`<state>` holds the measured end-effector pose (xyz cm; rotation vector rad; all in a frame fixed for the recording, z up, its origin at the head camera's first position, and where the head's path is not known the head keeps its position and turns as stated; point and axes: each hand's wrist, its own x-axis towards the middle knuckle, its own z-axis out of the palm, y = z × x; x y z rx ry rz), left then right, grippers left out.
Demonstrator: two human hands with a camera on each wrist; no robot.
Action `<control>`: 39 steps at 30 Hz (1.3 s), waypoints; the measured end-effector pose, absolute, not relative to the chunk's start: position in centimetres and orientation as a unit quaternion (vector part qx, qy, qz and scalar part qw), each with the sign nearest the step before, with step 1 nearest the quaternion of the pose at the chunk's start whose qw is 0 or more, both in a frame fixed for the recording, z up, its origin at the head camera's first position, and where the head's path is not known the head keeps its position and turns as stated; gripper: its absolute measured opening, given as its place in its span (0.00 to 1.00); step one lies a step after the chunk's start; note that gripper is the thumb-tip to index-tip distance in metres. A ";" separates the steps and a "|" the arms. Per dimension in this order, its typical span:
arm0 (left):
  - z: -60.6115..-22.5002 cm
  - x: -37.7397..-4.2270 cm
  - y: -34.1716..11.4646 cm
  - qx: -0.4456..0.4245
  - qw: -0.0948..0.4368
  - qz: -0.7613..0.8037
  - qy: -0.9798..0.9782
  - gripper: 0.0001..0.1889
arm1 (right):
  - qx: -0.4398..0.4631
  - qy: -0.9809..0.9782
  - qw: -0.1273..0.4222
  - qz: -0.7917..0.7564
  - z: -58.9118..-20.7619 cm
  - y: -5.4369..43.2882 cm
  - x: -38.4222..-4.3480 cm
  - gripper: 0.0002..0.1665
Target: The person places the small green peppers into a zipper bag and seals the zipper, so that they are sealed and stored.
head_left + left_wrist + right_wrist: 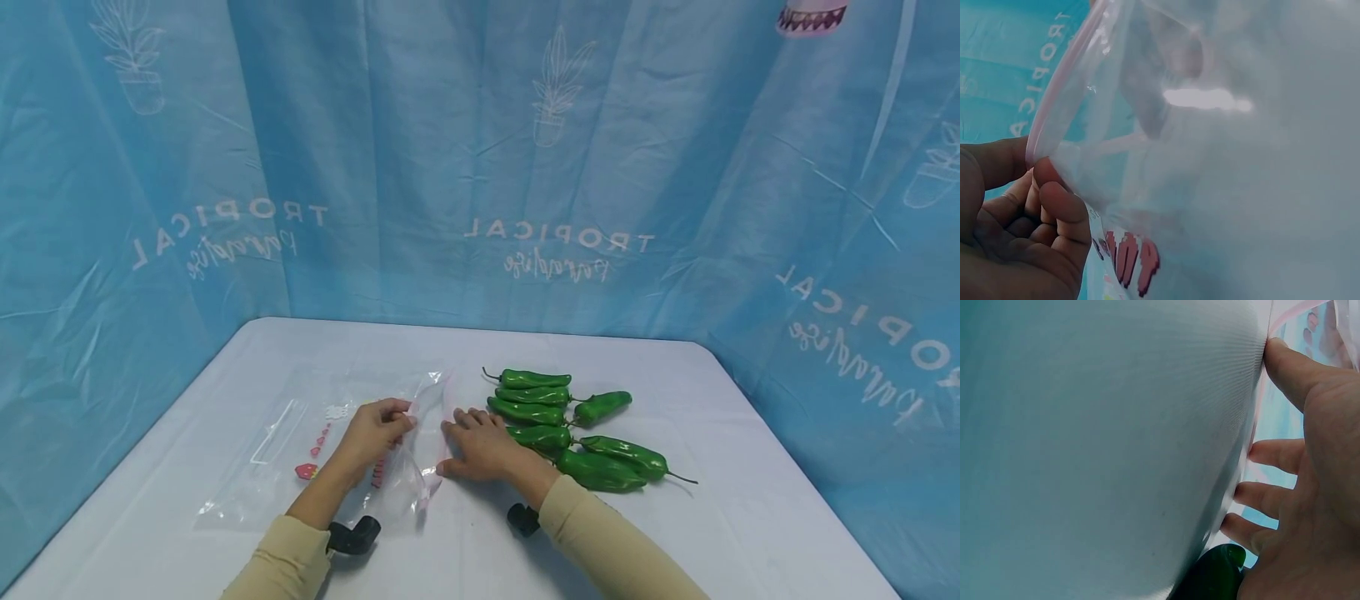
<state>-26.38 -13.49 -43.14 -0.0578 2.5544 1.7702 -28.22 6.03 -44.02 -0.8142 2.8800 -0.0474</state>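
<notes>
A clear plastic zip bag (277, 450) with red printing and a pink edge lies on the table's left half. My left hand (375, 433) pinches the pink rim of its mouth between thumb and fingers, lifting the upper layer, as the left wrist view shows close up. On the right side of that mouth, my right hand (480, 446) rests with fingers spread, its fingertips touching down at the bag's lower edge. Several green peppers (532, 414) lie just right of the right hand; the right forearm partly covers the nearest ones.
The white table (750, 533) has rounded far corners. Blue curtains (420, 167) with white print hang behind it and at both sides. A black wrist-worn device (356, 535) sits below the left wrist, and another (522, 519) by the right.
</notes>
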 end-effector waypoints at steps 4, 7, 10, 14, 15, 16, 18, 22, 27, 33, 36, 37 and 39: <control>-42.7 -26.3 -13.7 -0.019 0.014 0.577 0.816 0.16 | -0.270 0.960 0.076 -0.016 -44.2 6.0 -28.3 0.43; -42.3 -26.2 -13.9 -0.022 0.011 0.583 0.812 0.16 | -0.267 0.960 0.079 -0.015 -44.2 6.0 -28.3 0.43; -42.1 -26.2 -14.0 -0.024 0.007 0.592 0.806 0.15 | -0.266 0.961 0.079 -0.011 -44.1 6.0 -28.3 0.43; -42.1 -26.1 -14.3 -0.021 0.000 0.594 0.805 0.15 | -0.263 0.961 0.080 -0.006 -44.1 6.0 -28.3 0.43; -42.1 -26.1 -14.4 -0.021 -0.002 0.594 0.805 0.15 | -0.263 0.961 0.081 -0.007 -44.0 6.0 -28.3 0.43; -42.1 -26.1 -14.4 -0.021 -0.003 0.595 0.804 0.15 | -0.262 0.961 0.082 -0.007 -44.0 6.0 -28.3 0.43; -42.1 -26.1 -14.6 -0.023 -0.006 0.595 0.803 0.15 | -0.262 0.961 0.085 -0.008 -44.0 6.0 -28.3 0.43; -41.9 -26.0 -14.8 -0.025 -0.009 0.604 0.797 0.15 | -0.262 0.961 0.087 -0.010 -44.0 5.9 -28.4 0.43; -41.7 -25.9 -15.1 -0.025 -0.008 0.616 0.787 0.16 | -0.263 0.961 0.085 -0.009 -44.0 6.0 -28.4 0.43; -41.1 -25.7 -15.3 -0.023 -0.014 0.619 0.785 0.16 | -0.264 0.961 0.085 -0.010 -44.0 6.0 -28.3 0.42; -40.9 -25.5 -15.4 -0.023 -0.017 0.618 0.786 0.17 | -0.264 0.961 0.084 -0.013 -44.0 6.0 -28.3 0.42; -40.8 -25.5 -15.5 -0.022 -0.018 0.618 0.785 0.17 | -0.264 0.961 0.084 -0.014 -44.0 6.0 -28.3 0.42; -40.8 -25.4 -15.5 -0.024 -0.018 0.620 0.784 0.17 | -0.264 0.961 0.084 -0.015 -44.0 6.0 -28.3 0.42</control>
